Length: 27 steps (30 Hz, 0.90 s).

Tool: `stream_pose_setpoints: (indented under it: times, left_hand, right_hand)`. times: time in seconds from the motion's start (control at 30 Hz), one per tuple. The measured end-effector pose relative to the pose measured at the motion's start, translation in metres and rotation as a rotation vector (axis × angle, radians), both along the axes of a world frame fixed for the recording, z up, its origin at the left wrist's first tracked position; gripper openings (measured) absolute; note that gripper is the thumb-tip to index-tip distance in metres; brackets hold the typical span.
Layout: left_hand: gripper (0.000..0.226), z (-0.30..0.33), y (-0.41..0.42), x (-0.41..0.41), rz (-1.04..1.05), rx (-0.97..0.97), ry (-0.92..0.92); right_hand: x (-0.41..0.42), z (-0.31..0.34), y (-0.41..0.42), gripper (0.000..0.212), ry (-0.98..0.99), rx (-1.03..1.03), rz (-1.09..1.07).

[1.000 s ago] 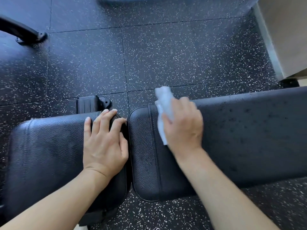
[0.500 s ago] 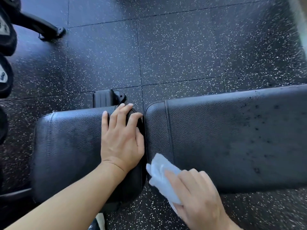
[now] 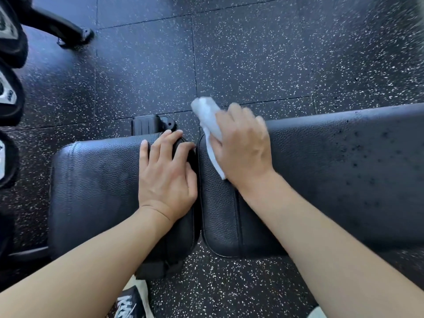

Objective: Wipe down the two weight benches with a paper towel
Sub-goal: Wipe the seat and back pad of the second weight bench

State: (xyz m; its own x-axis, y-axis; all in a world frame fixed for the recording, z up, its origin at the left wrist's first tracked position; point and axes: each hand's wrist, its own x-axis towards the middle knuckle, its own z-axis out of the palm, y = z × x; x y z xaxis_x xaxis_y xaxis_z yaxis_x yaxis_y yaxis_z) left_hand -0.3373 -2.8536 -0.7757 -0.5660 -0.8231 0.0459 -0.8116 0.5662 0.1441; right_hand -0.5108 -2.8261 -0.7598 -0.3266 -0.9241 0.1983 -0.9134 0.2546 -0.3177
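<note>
Your R hand (image 3: 243, 148) grips the towel (image 3: 210, 125), w/ fingers curled on it, at the far edge of the back pad (image 3: 332, 180), frame center, while your L hand (image 3: 166, 175) lies flat, fingers straight, on the seat pad (image 3: 96, 191) lower left.

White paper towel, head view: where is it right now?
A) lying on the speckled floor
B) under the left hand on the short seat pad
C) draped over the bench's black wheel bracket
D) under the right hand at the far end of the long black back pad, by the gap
D: the right hand presses the white paper towel onto the long black leather-textured back pad near the gap; the left hand rests bare on the short seat pad.
</note>
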Motion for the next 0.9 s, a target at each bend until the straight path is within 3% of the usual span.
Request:
stream_pose_setpoints:
  times: [0.17, 0.23, 0.4, 0.5, 0.57, 0.73, 0.9]
  left_hand:
    - [0.041, 0.001, 0.000, 0.000, 0.006, 0.001, 0.030]
    - [0.040, 0.000, 0.001, -0.001, -0.001, -0.005, 0.051]
    - [0.040, 0.001, 0.001, 0.000, 0.000, 0.000, 0.076]
    - [0.040, 0.001, 0.002, 0.001, 0.007, 0.033, 0.083]
    - [0.041, 0.004, 0.002, 0.002, 0.017, 0.053, 0.068]
    - [0.058, 0.010, 0.002, -0.002, 0.035, 0.118, 0.029]
    - [0.045, 0.010, 0.003, -0.003, 0.014, 0.130, 0.019]
  right_hand:
    - [0.011, -0.006, 0.136, 0.025, 0.026, -0.084, 0.365]
    - [-0.019, -0.009, 0.166, 0.026, 0.041, -0.114, 0.375]
    - [-0.090, -0.011, 0.154, 0.008, 0.100, -0.106, -0.052]
    - [-0.064, -0.008, 0.114, 0.015, 0.064, -0.088, -0.264]
    - [-0.022, -0.005, 0.081, 0.019, 0.045, -0.049, -0.291]
    - [0.061, 0.002, 0.044, 0.025, 0.040, -0.015, -0.071]
    - [0.006, -0.001, 0.104, 0.021, 0.121, -0.038, 0.156]
